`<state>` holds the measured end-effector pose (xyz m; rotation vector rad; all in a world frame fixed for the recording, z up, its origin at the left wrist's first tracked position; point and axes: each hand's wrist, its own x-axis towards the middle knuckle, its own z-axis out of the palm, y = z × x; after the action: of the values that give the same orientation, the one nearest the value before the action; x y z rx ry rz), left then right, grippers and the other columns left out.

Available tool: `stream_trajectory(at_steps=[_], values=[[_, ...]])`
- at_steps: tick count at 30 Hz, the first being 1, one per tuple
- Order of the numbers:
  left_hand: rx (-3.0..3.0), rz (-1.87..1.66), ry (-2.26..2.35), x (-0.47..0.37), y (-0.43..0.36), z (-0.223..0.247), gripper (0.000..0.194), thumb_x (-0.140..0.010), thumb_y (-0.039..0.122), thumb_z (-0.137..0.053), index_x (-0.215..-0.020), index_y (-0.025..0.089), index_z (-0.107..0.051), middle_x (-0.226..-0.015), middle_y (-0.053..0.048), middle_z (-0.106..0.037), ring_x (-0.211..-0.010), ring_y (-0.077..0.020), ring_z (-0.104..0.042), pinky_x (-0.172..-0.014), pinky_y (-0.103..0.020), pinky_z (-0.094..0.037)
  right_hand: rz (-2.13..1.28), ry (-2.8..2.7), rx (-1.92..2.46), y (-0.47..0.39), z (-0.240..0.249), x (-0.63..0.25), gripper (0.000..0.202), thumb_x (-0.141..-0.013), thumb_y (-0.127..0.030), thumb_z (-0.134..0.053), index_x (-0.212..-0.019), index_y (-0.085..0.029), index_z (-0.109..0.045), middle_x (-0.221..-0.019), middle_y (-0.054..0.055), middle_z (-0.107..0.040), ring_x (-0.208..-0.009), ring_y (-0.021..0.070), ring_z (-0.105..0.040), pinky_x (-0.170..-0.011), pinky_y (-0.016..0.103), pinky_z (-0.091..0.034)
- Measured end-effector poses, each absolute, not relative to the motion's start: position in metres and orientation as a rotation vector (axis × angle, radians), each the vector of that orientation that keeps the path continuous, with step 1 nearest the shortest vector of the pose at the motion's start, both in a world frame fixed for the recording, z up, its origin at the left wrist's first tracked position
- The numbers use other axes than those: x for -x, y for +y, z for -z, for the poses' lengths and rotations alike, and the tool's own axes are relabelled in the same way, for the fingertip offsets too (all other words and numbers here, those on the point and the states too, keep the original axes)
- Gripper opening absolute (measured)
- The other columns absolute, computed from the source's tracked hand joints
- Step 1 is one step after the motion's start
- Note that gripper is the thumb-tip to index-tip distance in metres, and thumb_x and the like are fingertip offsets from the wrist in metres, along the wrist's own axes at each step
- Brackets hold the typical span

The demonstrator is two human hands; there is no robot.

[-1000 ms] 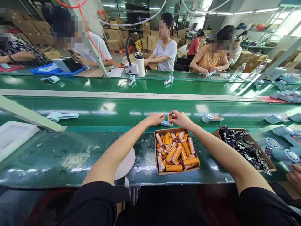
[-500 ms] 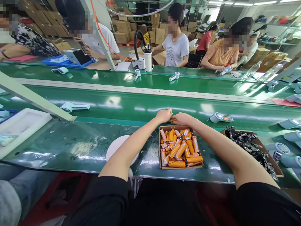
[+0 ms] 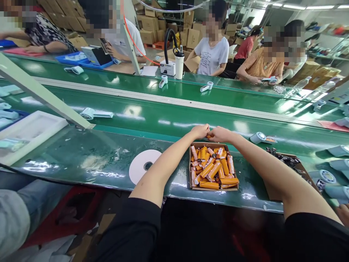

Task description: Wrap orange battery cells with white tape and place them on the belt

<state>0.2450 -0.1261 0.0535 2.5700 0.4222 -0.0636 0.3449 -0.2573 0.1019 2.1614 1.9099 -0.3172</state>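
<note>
My left hand (image 3: 200, 131) and my right hand (image 3: 219, 134) meet just beyond the far edge of a cardboard box (image 3: 190, 171). Both are closed, fingertips close together. A bit of an orange battery (image 3: 209, 136) shows at the fingers of my right hand; most of it is covered. What the left fingers pinch is too small to make out. Heaped in the box are several orange-wrapped batteries (image 3: 215, 170), some with pale ends and dark wires. A white disc (image 3: 139, 165) with a dark centre hole lies left of the box, partly behind my left forearm.
Pale blue handheld fan bodies lie on the green conveyor (image 3: 163, 109), one fan (image 3: 94, 113) left, another fan (image 3: 258, 137) right. A box of black parts (image 3: 289, 159) is behind my right forearm. A white tray (image 3: 51, 122) and slanted post (image 3: 46, 92) stand left. Co-workers sit opposite.
The view has shifted, so the bench appears further right and slightly higher. My hands stay together beyond the box. Across the belt, a co-worker in orange has turned the fan in their hands.
</note>
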Motion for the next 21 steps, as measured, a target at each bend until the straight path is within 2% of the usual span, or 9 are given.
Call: stream_trajectory(at_steps=[5, 8, 13, 15, 18, 21], values=[[-2.567, 0.097, 0.372, -0.249, -0.130, -0.054, 0.040, -0.112, 0.040, -0.036, -0.136, 0.018, -0.060, -0.129, -0.012, -0.072, -0.117, -0.0254, -0.069, -0.103, -0.042, -0.052, 0.375, 1.956, -2.170, -0.264, -0.105, -0.348, 0.024, -0.093, -0.023, -0.060, -0.099, -0.024, -0.083, -0.086, 0.004, -0.080, -0.075, 0.0206, -0.070, -0.068, 0.028, -0.042], [-2.545, 0.119, 0.339, -0.251, -0.128, -0.050, 0.040, -0.111, 0.039, -0.033, -0.135, 0.021, -0.059, -0.131, -0.010, -0.073, -0.118, -0.0254, -0.069, -0.100, -0.036, -0.051, 0.439, 1.980, -2.233, -0.280, -0.105, -0.362, 0.028, -0.097, -0.028, -0.058, -0.101, -0.024, -0.085, -0.092, 0.002, -0.081, -0.076, 0.0188, -0.071, -0.071, 0.027, -0.048], [-2.494, 0.140, 0.292, -0.259, -0.129, -0.045, 0.038, -0.110, 0.039, -0.035, -0.134, 0.023, -0.059, -0.127, -0.007, -0.075, -0.115, -0.0238, -0.070, -0.097, -0.032, -0.051, 0.514, 2.083, -2.499, -0.306, -0.098, -0.384, 0.031, -0.098, -0.043, -0.063, -0.117, -0.029, -0.084, -0.116, 0.000, -0.080, -0.095, 0.0222, -0.077, -0.085, 0.028, -0.057], [-2.493, 0.152, 0.301, -0.263, -0.130, -0.045, 0.038, -0.110, 0.038, -0.035, -0.135, 0.022, -0.059, -0.130, -0.010, -0.074, -0.118, -0.0257, -0.069, -0.098, -0.034, -0.050, 0.521, 2.040, -2.421, -0.302, -0.093, -0.383, 0.034, -0.099, -0.043, -0.063, -0.125, -0.029, -0.081, -0.114, 0.001, -0.081, -0.090, 0.0227, -0.077, -0.084, 0.029, -0.057], [-2.507, 0.170, 0.315, -0.268, -0.132, -0.047, 0.038, -0.110, 0.036, -0.037, -0.136, 0.019, -0.058, -0.132, -0.013, -0.072, -0.120, -0.0274, -0.068, -0.100, -0.036, -0.049, 0.453, 1.923, -2.248, -0.285, -0.085, -0.376, 0.035, -0.100, -0.039, -0.062, -0.129, -0.029, -0.080, -0.101, 0.004, -0.082, -0.084, 0.0249, -0.076, -0.083, 0.032, -0.055], [-2.517, 0.183, 0.316, -0.273, -0.134, -0.051, 0.034, -0.109, 0.035, -0.040, -0.132, 0.019, -0.060, -0.129, -0.013, -0.073, -0.118, -0.0271, -0.068, -0.099, -0.035, -0.049, 0.397, 1.879, -2.154, -0.273, -0.081, -0.373, 0.038, -0.100, -0.036, -0.060, -0.134, -0.028, -0.077, -0.113, 0.007, -0.080, -0.099, 0.0289, -0.075, -0.088, 0.035, -0.054]])
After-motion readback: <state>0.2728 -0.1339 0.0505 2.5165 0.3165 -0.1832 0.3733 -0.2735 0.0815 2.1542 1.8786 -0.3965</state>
